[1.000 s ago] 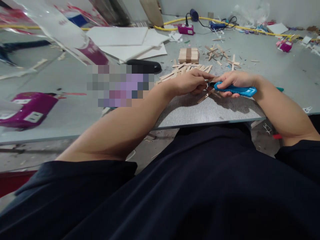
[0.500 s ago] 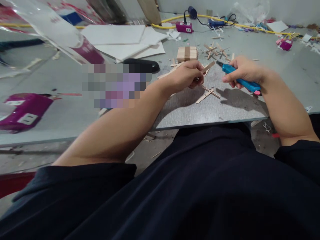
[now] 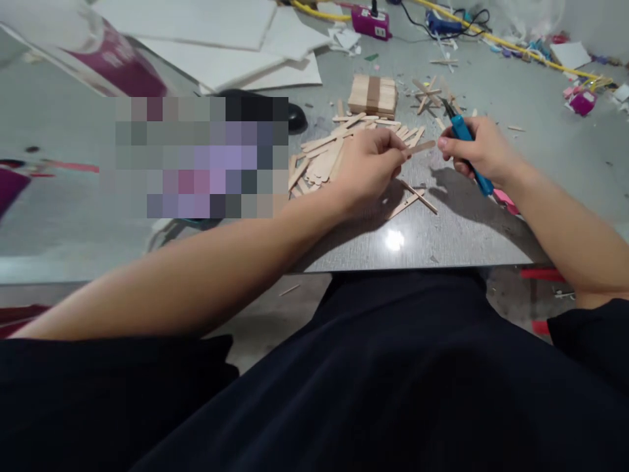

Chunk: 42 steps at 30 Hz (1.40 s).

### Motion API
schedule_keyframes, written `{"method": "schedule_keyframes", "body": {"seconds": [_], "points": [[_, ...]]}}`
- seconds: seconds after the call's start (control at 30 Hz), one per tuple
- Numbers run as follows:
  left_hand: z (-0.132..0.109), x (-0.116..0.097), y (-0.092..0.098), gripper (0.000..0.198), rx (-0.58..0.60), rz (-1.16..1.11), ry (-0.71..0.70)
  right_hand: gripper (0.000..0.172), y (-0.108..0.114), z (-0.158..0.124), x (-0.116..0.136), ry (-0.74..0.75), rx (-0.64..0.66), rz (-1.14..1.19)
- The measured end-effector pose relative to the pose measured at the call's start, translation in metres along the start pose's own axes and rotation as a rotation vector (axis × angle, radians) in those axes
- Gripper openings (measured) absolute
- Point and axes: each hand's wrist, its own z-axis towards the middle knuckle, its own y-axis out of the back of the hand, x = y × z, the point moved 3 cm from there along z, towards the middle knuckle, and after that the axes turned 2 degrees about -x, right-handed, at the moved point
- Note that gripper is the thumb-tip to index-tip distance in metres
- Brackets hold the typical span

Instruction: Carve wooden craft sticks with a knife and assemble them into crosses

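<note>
My left hand [image 3: 376, 160] pinches a wooden craft stick [image 3: 422, 148] between thumb and fingers, its free end pointing right. In my right hand [image 3: 489, 147] is a blue utility knife [image 3: 462, 128], its dark blade end tilted up and away. The right thumb is close to the stick's free end; whether they touch I cannot tell. Below the hands, crossed craft sticks [image 3: 419, 198] lie on the table. A loose pile of craft sticks [image 3: 322, 164] spreads beside and partly behind my left hand.
A banded bundle of craft sticks [image 3: 361, 95] lies behind the pile. More crossed sticks [image 3: 427, 98] are farther back. A pink object [image 3: 506, 200] sits by my right wrist. White sheets [image 3: 196, 33], a purple power socket [image 3: 371, 23] and a yellow cable [image 3: 521, 49] lie at the back.
My right hand has come closer to the craft stick, and the knife has turned more upright. The stick now lies flatter. The view has shifted, showing more of the stick pile.
</note>
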Motion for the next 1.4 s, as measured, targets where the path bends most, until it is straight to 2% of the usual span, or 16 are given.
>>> {"method": "schedule_keyframes", "body": {"seconds": [0.03,0.1,0.17,0.2,0.3,0.4,0.5,0.6,0.77,0.97,1.17,1.3,1.4], "points": [[-0.004,0.001,0.000,0.025,-0.015,-0.037,0.019,0.046,-0.003,0.000,0.002,-0.006,0.032,0.016],[-0.014,0.001,-0.002,0.019,0.031,-0.118,0.041,0.051,-0.007,-0.003,0.005,-0.036,0.121,0.033],[-0.025,0.000,-0.006,0.009,0.128,-0.166,0.114,0.051,-0.011,-0.008,0.005,-0.061,0.185,0.085],[-0.031,-0.001,-0.007,0.006,0.166,-0.185,0.154,0.049,-0.012,-0.012,0.005,-0.078,0.200,0.129],[-0.043,-0.004,-0.007,0.017,0.233,-0.227,0.195,0.038,-0.015,-0.027,-0.002,-0.187,0.156,0.277],[-0.048,-0.005,-0.002,0.021,0.181,-0.191,0.152,0.033,-0.019,-0.044,-0.010,-0.262,0.039,0.389],[-0.050,-0.008,0.000,0.026,0.186,-0.140,0.141,0.038,-0.025,-0.057,-0.013,-0.243,-0.046,0.396],[-0.050,-0.011,0.001,0.034,0.174,-0.204,0.194,0.045,-0.031,-0.064,-0.009,-0.236,-0.086,0.415],[-0.052,-0.011,-0.002,0.044,0.173,-0.319,0.289,0.045,-0.041,-0.070,-0.005,-0.346,-0.034,0.497],[-0.054,-0.003,-0.005,0.053,0.135,-0.426,0.375,0.049,-0.049,-0.074,-0.014,-0.457,0.077,0.587],[-0.056,-0.003,-0.006,0.052,0.090,-0.413,0.360,0.047,-0.051,-0.072,-0.015,-0.535,0.068,0.593],[-0.064,0.002,-0.006,0.048,0.049,-0.384,0.403,0.051,-0.046,-0.063,-0.008,-0.511,0.084,0.550],[-0.070,0.004,-0.008,0.045,0.160,-0.239,0.445,0.056,-0.042,-0.056,-0.011,-0.521,0.099,0.503]]}}
